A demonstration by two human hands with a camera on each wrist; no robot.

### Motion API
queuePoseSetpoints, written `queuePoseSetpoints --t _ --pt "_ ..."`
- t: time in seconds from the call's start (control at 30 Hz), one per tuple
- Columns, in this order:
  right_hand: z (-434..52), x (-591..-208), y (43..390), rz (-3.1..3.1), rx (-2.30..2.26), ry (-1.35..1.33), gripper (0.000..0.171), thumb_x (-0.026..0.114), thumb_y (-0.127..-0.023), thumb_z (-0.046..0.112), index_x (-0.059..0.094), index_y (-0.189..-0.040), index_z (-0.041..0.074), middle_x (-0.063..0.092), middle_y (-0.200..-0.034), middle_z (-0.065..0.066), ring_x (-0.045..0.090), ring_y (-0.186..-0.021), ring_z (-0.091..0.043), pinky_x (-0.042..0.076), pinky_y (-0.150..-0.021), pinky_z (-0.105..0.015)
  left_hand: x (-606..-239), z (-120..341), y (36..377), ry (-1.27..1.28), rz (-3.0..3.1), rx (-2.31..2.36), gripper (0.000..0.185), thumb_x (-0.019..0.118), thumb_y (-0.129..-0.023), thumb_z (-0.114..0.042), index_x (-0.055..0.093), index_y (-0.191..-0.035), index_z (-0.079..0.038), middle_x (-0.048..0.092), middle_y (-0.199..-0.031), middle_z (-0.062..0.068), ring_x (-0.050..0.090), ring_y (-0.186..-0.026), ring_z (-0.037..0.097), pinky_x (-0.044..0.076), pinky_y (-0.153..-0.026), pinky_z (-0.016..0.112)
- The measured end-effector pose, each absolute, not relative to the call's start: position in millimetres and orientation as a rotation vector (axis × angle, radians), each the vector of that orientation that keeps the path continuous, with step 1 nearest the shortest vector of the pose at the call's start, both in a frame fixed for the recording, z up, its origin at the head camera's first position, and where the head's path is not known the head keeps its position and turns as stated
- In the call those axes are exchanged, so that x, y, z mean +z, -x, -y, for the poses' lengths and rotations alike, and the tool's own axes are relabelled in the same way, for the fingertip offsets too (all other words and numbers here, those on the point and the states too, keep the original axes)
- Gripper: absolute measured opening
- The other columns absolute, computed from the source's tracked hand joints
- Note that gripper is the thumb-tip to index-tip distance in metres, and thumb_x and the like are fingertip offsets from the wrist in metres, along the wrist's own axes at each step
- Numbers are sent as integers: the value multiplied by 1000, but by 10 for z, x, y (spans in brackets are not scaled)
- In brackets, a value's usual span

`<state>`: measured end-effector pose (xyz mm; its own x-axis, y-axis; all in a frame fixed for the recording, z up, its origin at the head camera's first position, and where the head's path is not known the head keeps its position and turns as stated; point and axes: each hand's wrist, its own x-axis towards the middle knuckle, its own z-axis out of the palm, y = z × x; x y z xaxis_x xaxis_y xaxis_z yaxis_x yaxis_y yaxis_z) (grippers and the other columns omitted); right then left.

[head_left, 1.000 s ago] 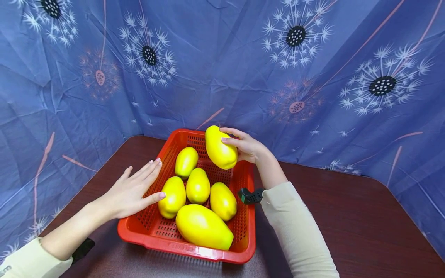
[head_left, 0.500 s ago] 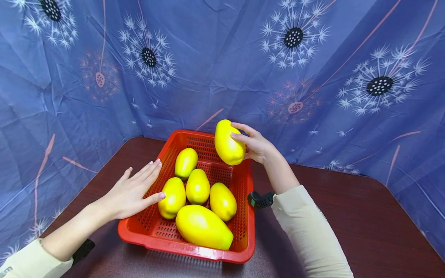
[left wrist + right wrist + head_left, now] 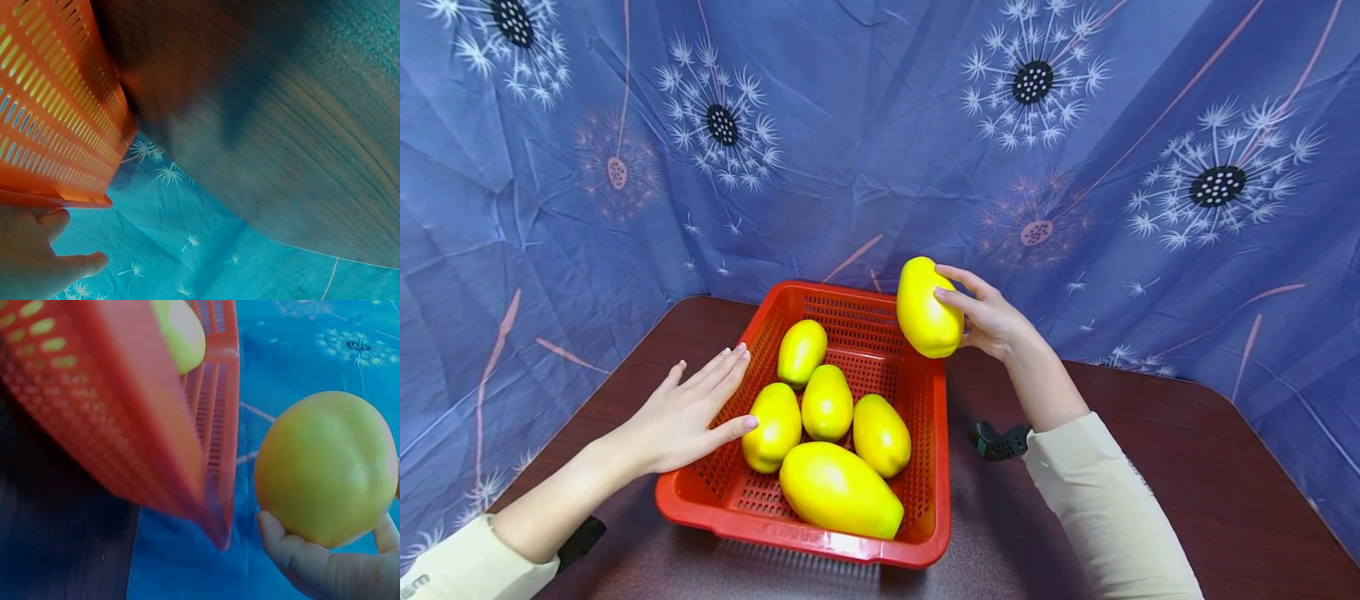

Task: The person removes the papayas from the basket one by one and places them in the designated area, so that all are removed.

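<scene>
- Five smooth, glossy yellow oval fruits (image 3: pixel 827 403) lie in the red, rectangular, slotted plastic basket (image 3: pixel 737 527); the largest fruit (image 3: pixel 841 490) is along the near wall, its greenish tip pointing toward the near right corner.
- One more, a plump yellow fruit (image 3: pixel 925 310), is up in the air at the basket's far right corner; from the right wrist I see a gap between it and the rim.
- The person's right hand (image 3: pixel 988 321) has its grip clamped on that raised fruit, fingers and thumb curled around its right side.
- The left hand (image 3: pixel 692 417) lies at the basket's left rim, its grip apart: fingers straight, thumb stretched toward the leftmost fruit (image 3: pixel 772 427). I can't tell whether the thumb touches it.
- Under the basket is a dark reddish-brown wooden counter (image 3: pixel 1150 475).
- Behind it all hangs a blue cloth (image 3: pixel 865 125) printed with white and pink dandelions.
- Both arms wear cream long sleeves (image 3: pixel 1105 500), and a small black device (image 3: pixel 1000 442) sits at the right wrist.
</scene>
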<state>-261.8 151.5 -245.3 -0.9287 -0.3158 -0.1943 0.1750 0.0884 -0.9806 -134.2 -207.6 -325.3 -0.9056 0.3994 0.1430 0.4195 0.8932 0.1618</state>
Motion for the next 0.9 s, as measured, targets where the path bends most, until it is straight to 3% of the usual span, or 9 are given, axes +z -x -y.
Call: queuePoseSetpoints --t 0.37,0.6,0.9 --pt "-1907 -2508 2562 -2049 -1899 88 58 51 -97 24 25 -148 25 7 -153 -13 38 -116 -36 50 -76 -39 -3276 2087 1361 652 2938 -284 78 44 -91 -57 26 -147 -5 21 -153 13 21 -138 34 14 -101 67" --pt "-2117 -2596 2520 -2054 -1903 73 62 51 -96 27 20 -150 26 4 -153 -14 50 -97 -21 50 -74 -38 -3264 2086 1352 655 2944 -295 77 43 -92 -56 25 -147 -5 21 -153 13 21 -138 34 13 -101 67" --pt "-2307 -2854 2507 -2033 -1932 60 59 52 -96 28 24 -148 26 7 -150 -18 58 -87 -16 52 -73 -38 -3278 2090 1355 653 2947 -329 79 43 -92 -56 18 -149 -8 21 -153 13 20 -139 33 12 -102 67"
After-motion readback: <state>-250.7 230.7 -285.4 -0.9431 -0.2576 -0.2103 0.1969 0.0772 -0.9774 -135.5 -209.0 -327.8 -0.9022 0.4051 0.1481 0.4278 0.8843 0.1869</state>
